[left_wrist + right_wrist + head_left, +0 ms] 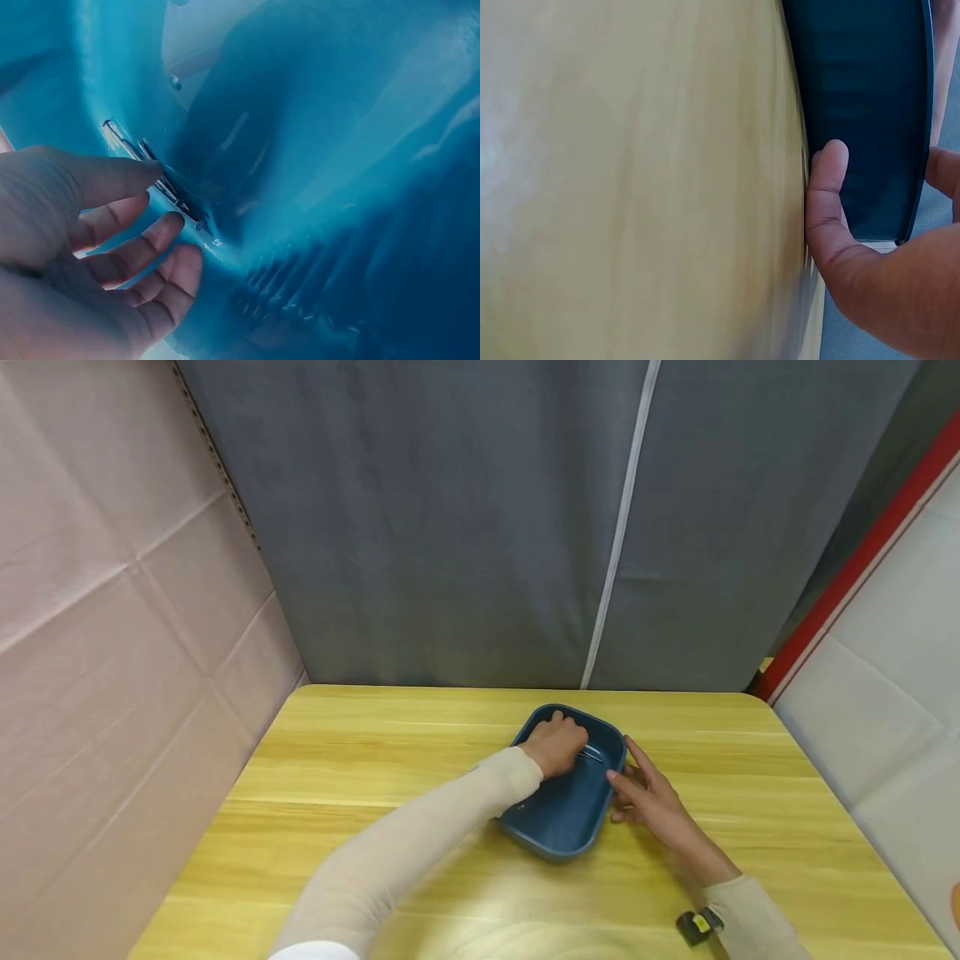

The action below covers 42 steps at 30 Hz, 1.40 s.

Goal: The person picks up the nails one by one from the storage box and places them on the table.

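A dark blue rectangular plastic basin (572, 814) sits at an angle on the wooden table. My left hand (557, 746) reaches inside it. In the left wrist view, the thumb and fingertips of that hand (112, 232) pinch a few thin, shiny metal pieces (174, 196) low in the basin; their exact kind cannot be made out. Part of the metal (591, 755) shows beside the hand in the head view. My right hand (654, 797) grips the basin's right side, thumb at the rim and fingers against the outer wall (870, 127).
The light wooden table (345, 760) extends around the basin. A grey curtain (450, 543) hangs behind its far edge. Pale cloth walls (135, 627) stand on both sides. A small black device (697, 925) is strapped at my right wrist.
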Motion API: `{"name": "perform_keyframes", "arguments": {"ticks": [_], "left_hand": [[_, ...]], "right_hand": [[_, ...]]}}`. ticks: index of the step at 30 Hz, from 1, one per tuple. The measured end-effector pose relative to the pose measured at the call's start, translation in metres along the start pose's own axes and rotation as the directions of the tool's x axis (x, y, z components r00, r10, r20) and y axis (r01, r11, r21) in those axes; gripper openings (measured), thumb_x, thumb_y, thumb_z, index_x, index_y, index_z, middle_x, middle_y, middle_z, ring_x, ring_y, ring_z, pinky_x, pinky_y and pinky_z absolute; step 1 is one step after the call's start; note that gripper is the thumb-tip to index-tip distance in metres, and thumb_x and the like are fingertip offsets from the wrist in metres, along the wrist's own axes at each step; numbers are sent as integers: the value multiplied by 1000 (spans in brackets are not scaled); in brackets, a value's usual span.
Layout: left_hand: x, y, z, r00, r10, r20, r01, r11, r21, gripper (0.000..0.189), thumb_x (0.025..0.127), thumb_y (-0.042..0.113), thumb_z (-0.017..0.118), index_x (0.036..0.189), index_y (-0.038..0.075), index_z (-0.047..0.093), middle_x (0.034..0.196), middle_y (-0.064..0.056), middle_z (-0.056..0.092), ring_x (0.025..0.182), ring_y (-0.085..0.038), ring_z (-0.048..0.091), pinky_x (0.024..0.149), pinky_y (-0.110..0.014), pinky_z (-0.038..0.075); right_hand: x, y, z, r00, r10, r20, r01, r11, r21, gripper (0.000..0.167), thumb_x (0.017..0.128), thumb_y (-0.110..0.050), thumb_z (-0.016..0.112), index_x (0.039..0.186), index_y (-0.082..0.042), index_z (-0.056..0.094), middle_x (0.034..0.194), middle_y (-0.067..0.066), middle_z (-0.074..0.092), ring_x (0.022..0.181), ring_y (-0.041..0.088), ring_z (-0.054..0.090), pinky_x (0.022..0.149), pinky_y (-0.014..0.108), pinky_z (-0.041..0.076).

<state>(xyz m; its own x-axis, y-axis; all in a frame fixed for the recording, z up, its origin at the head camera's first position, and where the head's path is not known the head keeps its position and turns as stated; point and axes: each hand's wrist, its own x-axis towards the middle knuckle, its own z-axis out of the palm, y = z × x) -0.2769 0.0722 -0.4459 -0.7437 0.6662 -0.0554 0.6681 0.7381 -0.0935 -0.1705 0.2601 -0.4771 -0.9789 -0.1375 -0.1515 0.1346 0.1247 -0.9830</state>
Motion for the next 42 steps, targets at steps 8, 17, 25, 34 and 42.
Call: {"name": "perform_keyframes", "arguments": {"ticks": [8, 17, 25, 34, 42], "left_hand": [[-2, 2, 1, 1000, -17, 9, 17, 1000, -12, 23, 111, 21, 68, 129, 22, 81, 125, -5, 76, 110, -23, 63, 85, -36, 61], [-4, 6, -4, 1000, -9, -9, 9, 1000, 6, 23, 112, 21, 65, 129, 23, 81, 125, -5, 75, 111, -23, 61, 88, -37, 59], [-7, 16, -17, 999, 44, -17, -44, 998, -35, 20, 109, 24, 70, 126, 23, 81, 122, -2, 75, 107, -21, 61, 89, -36, 59], [-27, 15, -25, 996, 63, -69, -70, 991, -110, 14, 105, 20, 73, 114, 15, 82, 110, -3, 74, 98, -20, 60, 79, -31, 57], [-45, 5, -28, 991, 14, -133, -43, 976, -215, 14, 105, 12, 69, 101, 10, 82, 97, -4, 70, 88, -19, 55, 69, -25, 49]], "right_hand": [[1, 1, 0, 1000, -9, -2, 9, 1000, -2, 86, 116, -29, 59, 178, -22, 0, 173, 35, 28, 98, 19, 72, 78, 36, 65], [0, 1, -1, 1000, -2, 6, 2, 1000, -2, 86, 116, -29, 59, 178, -23, 0, 173, 35, 28, 97, 20, 72, 79, 36, 66], [0, 1, -5, 1000, 9, -4, -9, 1000, -17, 86, 116, -31, 59, 178, -26, 0, 173, 35, 27, 97, 17, 73, 79, 34, 66], [-1, 1, -5, 1000, -2, 1, 2, 1000, -13, 85, 117, -28, 58, 178, -25, 0, 173, 36, 26, 98, 18, 73, 78, 35, 66], [-2, 2, -5, 1000, -8, -14, 7, 1000, -15, 84, 117, -30, 58, 179, -24, 2, 172, 35, 29, 99, 19, 73, 80, 35, 66]]}}
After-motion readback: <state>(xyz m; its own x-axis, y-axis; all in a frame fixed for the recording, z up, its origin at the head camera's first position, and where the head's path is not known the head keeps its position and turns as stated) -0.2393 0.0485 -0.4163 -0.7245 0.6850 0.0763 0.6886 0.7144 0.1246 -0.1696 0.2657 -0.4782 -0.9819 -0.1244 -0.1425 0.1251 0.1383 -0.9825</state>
